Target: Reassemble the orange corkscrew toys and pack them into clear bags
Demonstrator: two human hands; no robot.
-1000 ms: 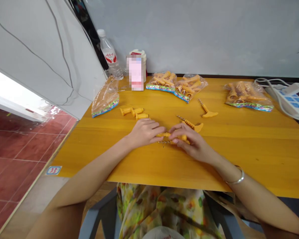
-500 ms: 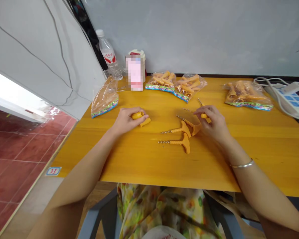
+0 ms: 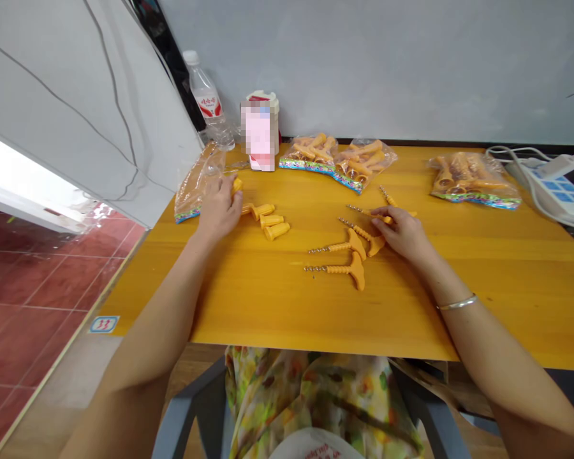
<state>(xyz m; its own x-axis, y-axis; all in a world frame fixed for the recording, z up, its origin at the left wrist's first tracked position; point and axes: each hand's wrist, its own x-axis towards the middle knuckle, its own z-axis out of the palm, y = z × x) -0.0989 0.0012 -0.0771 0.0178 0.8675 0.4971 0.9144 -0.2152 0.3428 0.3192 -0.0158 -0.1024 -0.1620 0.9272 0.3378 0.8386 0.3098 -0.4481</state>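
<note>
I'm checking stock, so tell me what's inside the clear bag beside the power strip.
The clear bag holds several orange pieces, some with round open ends. Whatever lies beneath them is covered, so the total cannot be told.

Corkscrew [image 3: 339,269]: plast. hndl [image 3: 357,271], shiny mtl spiral [image 3: 316,268]

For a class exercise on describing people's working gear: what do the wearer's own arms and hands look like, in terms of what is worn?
The left hand and right hand are ungloved. No sleeves show on either arm. A slim silver-coloured bangle circles the right forearm near the wrist.
</note>
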